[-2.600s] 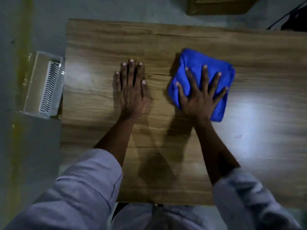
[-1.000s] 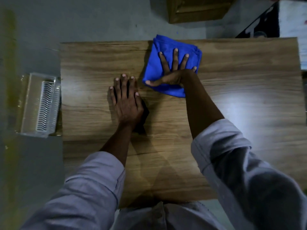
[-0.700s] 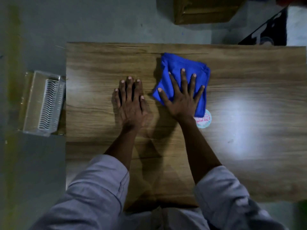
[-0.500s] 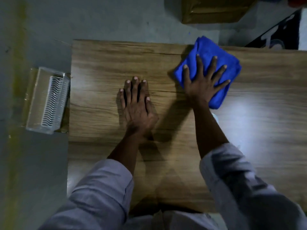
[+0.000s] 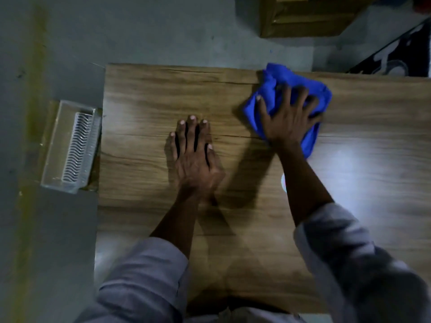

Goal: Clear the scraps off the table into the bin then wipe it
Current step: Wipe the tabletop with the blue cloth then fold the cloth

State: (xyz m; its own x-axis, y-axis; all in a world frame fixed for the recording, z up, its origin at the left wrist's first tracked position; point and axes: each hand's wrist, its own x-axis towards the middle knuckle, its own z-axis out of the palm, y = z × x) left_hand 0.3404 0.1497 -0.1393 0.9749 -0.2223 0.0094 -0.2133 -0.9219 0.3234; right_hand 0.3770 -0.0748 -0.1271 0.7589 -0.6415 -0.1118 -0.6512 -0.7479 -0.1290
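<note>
Bench: wood-grain top, viewed from above; bright glare patch on the right part.
Left hand: laid flat on the bench near the middle, palm down; fingers straight and close together, holding nothing.
Right hand: palm down on the cloth, fingers fanned apart and pressing into it; fingertips blurred, so any curl at the tips cannot be told.
Cloth: blue, bunched, on the bench at the far edge; to the right of the left hand and apart from it; top corner reaching slightly past the far edge; lower fold showing beside the right wrist.
Bin: clear plastic, rectangular, on the floor just beside the left edge of the bench; white ribbed piece inside.
Sticker: small pale patch on the bench, mostly hidden behind the right forearm; print unreadable.
Sleeves: grey, covering both arms up to mid-forearm.
Box: brown cardboard, on the floor beyond the far edge of the bench.
Mat: black with white pattern, at the far right corner.
Floor: grey, with a yellowish stripe along the left side.
</note>
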